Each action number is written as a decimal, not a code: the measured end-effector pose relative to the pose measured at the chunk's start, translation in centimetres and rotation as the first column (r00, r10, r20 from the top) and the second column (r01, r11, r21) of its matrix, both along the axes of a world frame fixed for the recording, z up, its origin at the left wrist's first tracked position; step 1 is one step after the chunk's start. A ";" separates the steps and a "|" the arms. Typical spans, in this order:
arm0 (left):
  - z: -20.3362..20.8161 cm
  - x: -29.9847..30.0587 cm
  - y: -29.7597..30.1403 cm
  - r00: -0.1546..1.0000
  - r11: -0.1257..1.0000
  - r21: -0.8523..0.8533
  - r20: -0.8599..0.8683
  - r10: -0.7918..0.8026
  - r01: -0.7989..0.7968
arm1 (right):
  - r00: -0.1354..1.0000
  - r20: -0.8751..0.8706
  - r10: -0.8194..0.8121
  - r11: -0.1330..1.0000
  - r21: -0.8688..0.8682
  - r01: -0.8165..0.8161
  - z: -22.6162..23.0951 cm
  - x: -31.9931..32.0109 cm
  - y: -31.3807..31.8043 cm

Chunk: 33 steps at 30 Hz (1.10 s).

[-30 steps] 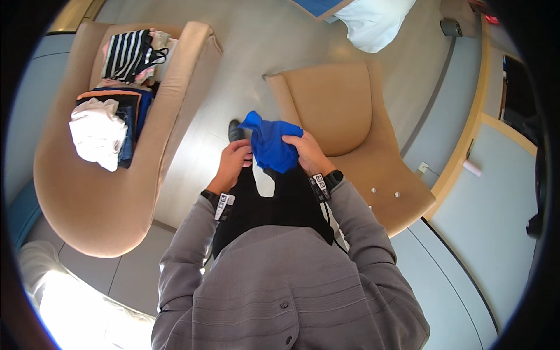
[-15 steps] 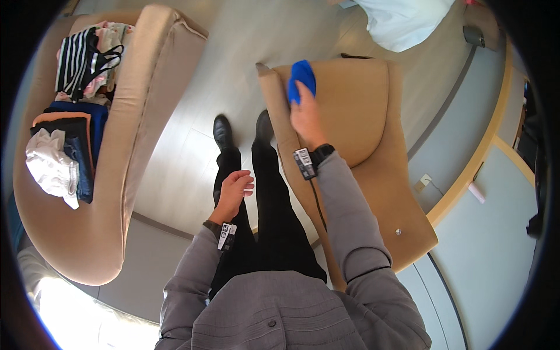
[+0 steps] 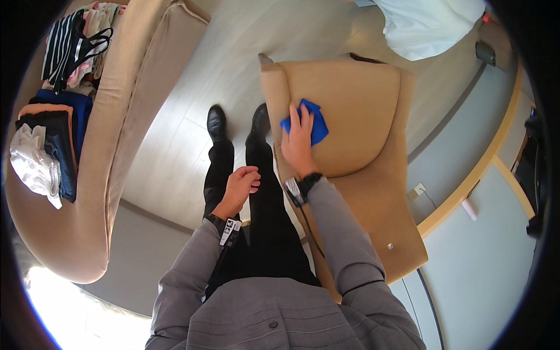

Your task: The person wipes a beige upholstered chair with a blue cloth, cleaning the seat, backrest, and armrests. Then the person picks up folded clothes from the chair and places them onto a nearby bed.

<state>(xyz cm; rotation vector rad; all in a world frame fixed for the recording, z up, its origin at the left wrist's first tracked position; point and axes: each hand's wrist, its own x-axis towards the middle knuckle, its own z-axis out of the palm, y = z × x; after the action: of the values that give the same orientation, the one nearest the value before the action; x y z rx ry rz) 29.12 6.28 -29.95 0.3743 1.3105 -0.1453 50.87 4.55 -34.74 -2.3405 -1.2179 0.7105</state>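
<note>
Under my right hand lies a blue cloth on the seat cushion of a tan upholstered chair. My fingers are over the cloth, near the seat's left edge, and keep hold of it; part of the cloth is covered by them. My left hand hangs in the air in front of my legs, its fingers curled in, with nothing seen in it. Each wrist wears a dark band with a small tagged box.
At the left a beige sofa carries folded clothes, with a striped top and white shorts among them. White fabric hangs at the top right. A grey wall with wooden trim and a socket curves along the right.
My right hand has come nearer across the seat with the blue cloth, from the far left corner toward its middle left. The left hand's fingers have curled in slightly more.
</note>
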 end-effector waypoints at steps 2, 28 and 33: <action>-0.6 -0.6 0.2 0.999 0.999 -0.017 -0.016 0.033 -0.033 | 0.999 -0.032 0.008 0.999 0.052 -0.007 -1.9 0.2 4.4; -3.0 -8.7 -2.4 0.966 0.970 -0.001 -0.093 0.241 -0.242 | 0.200 0.471 0.859 0.444 -0.491 -0.750 -4.2 -1.9 14.0; -3.8 -10.6 -3.5 0.944 0.949 -0.038 -0.125 0.305 -0.312 | 0.244 0.241 0.939 0.343 -0.670 -0.658 -8.2 -4.8 9.9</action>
<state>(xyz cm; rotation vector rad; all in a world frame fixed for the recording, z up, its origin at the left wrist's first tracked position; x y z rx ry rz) 18.55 2.81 -33.76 0.1084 1.4617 0.0598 46.03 14.43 -42.97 -2.0930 -3.0819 0.5265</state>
